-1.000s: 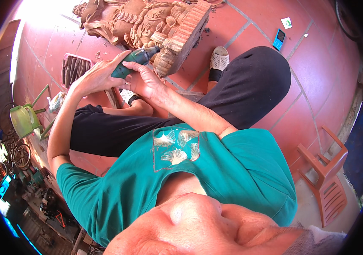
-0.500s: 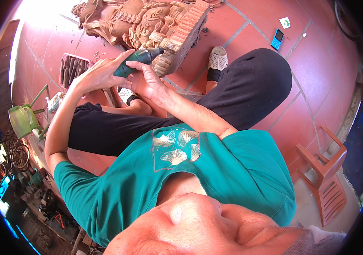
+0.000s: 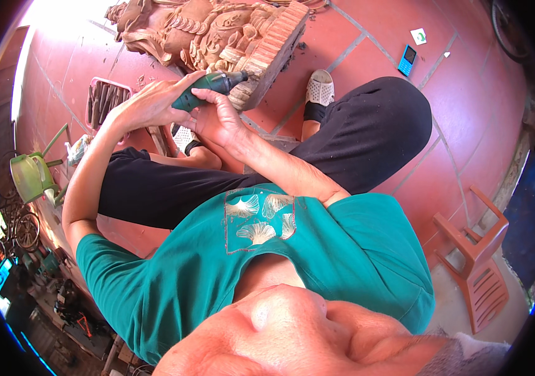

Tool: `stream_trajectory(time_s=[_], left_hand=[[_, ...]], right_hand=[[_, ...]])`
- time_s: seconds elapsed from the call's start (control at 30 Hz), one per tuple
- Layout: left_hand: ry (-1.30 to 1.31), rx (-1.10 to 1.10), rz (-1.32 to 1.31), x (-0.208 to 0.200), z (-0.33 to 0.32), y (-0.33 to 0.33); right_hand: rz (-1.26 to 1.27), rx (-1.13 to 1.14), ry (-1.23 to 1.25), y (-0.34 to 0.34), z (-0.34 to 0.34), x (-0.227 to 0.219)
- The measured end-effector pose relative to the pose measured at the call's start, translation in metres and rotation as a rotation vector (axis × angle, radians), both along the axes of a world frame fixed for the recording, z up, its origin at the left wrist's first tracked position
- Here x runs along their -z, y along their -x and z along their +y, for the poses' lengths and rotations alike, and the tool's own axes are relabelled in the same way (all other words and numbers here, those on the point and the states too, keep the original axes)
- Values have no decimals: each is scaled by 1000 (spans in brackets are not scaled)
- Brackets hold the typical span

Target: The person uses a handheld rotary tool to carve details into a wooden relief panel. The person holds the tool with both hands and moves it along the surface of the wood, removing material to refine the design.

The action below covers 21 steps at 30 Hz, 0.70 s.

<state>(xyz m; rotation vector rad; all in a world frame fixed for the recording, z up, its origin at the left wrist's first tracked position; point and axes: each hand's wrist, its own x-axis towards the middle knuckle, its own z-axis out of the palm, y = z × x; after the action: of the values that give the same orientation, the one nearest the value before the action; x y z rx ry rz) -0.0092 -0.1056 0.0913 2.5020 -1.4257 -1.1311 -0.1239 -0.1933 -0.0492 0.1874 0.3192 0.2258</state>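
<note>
Both hands are closed round a dark green rotary power tool (image 3: 191, 94), held level and pointing away to the right. My left hand (image 3: 152, 104) wraps over its rear part, fingers along the far side. My right hand (image 3: 218, 118) grips it from the near side, thumb laid over the body. The dark nose of the tool meets the ridged base of a brown wood carving (image 3: 217, 31), which lies on the floor beyond my hands. Whether the bit touches the wood is too small to tell.
A pink tray (image 3: 106, 103) of carving tools sits to the left, near a small green chair (image 3: 32, 177) and a plastic bag (image 3: 78, 150). A blue phone (image 3: 408, 60) and a white card (image 3: 418, 36) lie at the far right. An orange-brown plastic chair (image 3: 477, 257) is at the right.
The tool and both hands have shifted very slightly along the carving's base, the nose tilting a little. The carving has not moved.
</note>
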Motion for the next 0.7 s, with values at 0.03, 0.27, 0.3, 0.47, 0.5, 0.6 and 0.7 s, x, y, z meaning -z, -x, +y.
stream_trajectory(time_s=[0.03,0.27,0.3,0.47,0.5,0.6,0.7], left_hand=[[21,6,-2,1,1,0],[38,2,-29,4,9,-2],[30,-10,-27,3,9,-2],[25,-43,-26,2,16,-2],[26,-47,-24,3,17,-3],[-34,-78,-5,0,17,-4],[8,-68,-21,2,21,-4]], right_hand=[[-4,0,-2,0,0,0],[-17,-41,-4,-6,6,8],[-9,-44,8,-6,6,6],[-30,-64,9,-11,9,7],[-25,-68,10,-12,9,5],[-25,-73,17,-14,9,4],[-20,-69,26,-15,11,4]])
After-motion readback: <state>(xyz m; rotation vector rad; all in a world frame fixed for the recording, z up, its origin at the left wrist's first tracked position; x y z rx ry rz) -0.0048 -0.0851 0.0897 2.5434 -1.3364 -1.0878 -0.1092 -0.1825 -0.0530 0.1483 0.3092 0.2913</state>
